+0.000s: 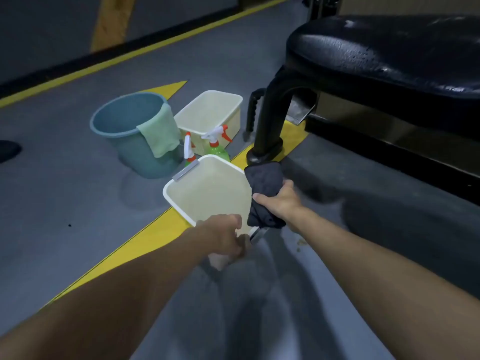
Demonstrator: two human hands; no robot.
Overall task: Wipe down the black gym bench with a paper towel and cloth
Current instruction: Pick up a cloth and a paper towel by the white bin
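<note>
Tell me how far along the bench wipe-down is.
Looks done: the bench pad glistens with droplets, so likely wetted. In hand: the right hand holds the dark cloth at the cream tub; the left hand grips its rim. Left: probably wiping those droplets off.

The black padded vinyl gym bench (389,55) stands at upper right, its glossy top speckled with droplets. A dark grey cloth (263,188) hangs bunched in the right hand (283,201), low before the bench's leg. A pale crumpled wad (218,261), perhaps the paper towel, shows under the curled left hand (223,235).
</note>
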